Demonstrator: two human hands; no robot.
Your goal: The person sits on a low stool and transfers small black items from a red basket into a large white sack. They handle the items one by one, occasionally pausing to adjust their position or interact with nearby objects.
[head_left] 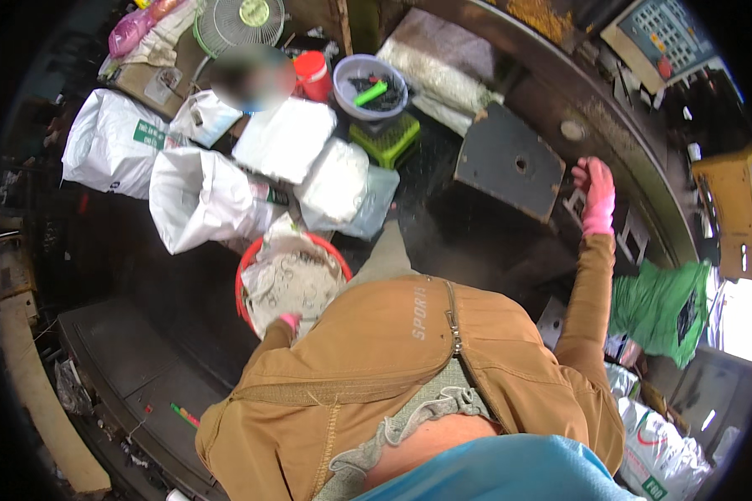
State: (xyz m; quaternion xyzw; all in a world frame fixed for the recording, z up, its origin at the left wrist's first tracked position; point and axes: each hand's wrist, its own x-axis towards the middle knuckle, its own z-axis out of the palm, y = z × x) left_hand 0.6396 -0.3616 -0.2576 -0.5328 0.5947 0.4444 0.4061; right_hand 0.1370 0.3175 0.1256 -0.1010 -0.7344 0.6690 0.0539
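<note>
A: Start at nine o'clock. What's by the left hand (290,321)?

B: It dips into the red basket (244,275), lined with a grubby sack (291,280). Only a pink glove tip shows past the tan sleeve, so I cannot tell whether the fingers are closed on the sack.

A: Beyond it, towards eleven?

B: White bags (200,196) and a grey bowl (369,85) with a green tool in it.

A: And at two o'clock?

B: The right hand (597,194), pink-gloved, is raised well apart from the left, fingers curled at a small metal bracket (575,205) by the curved machine rim (635,179). A firm hold isn't clear.

A: Advice?

B: I'd judge it best to steady the basket lining with the left hand and watch the right hand's footing on that rim.
</note>
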